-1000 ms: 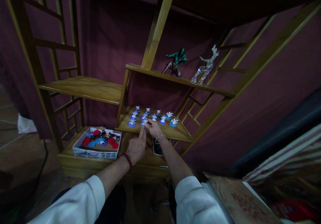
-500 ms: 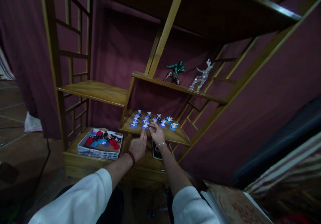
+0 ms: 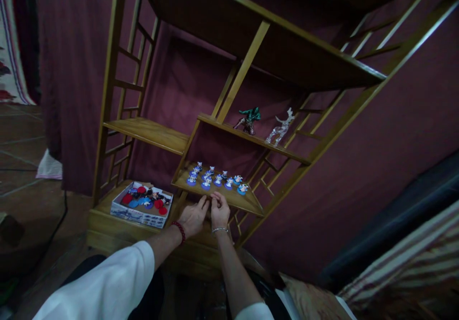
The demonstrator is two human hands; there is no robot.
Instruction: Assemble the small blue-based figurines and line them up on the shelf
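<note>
Both of my hands are just in front of the lower shelf (image 3: 236, 199), below its front edge and apart from the figures. My left hand (image 3: 193, 216) has its fingers stretched forward and holds nothing that I can see. Close beside it, my right hand (image 3: 220, 211) has loosely bent fingers, with nothing visible in them. Small cat-like figures on purple bases stand in rows on the shelf, such as a front figurine (image 3: 206, 183) and another purple-based figurine (image 3: 228, 183). To their right are a blue-based figurine (image 3: 242, 189) and a second one behind it. Darker figures (image 3: 224, 175) stand at the back.
An open cardboard box (image 3: 138, 216) of loose figure parts and red and blue discs sits at left on the cabinet base. On the upper shelf stand a green-and-bronze statuette (image 3: 249, 120) and a clear deer figurine (image 3: 280, 128). A wooden post (image 3: 245, 69) divides the shelves.
My hands have drawn back from the front figures to below the shelf edge. The figure by my right fingertips now stands free. The view has shifted, and the phone below is hidden.
</note>
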